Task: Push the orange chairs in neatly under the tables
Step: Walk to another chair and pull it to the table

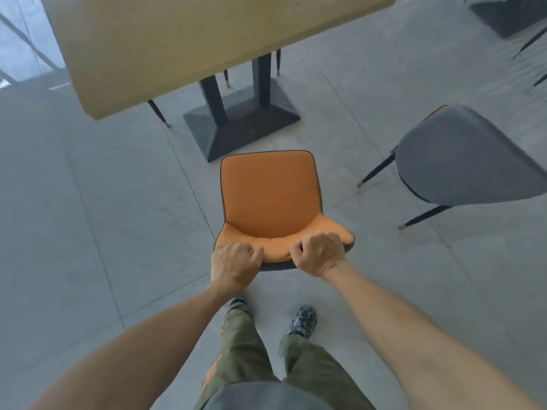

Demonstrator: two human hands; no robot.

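Observation:
An orange chair (269, 193) with a dark grey shell stands on the floor in front of me, its seat facing the table. My left hand (233, 263) grips the left part of the backrest's top edge. My right hand (318, 253) grips the right part of the same edge. The beige table top (165, 39) lies beyond the chair at the upper left, on a black twin-post base (239, 119). The chair's seat stands just short of that base, outside the table's edge.
A second chair (470, 155), seen from its grey back with a sliver of orange, stands to the right on thin black legs. Legs of other chairs show under the table. Another black table base (509, 13) is at the top right. Grey tiled floor all around.

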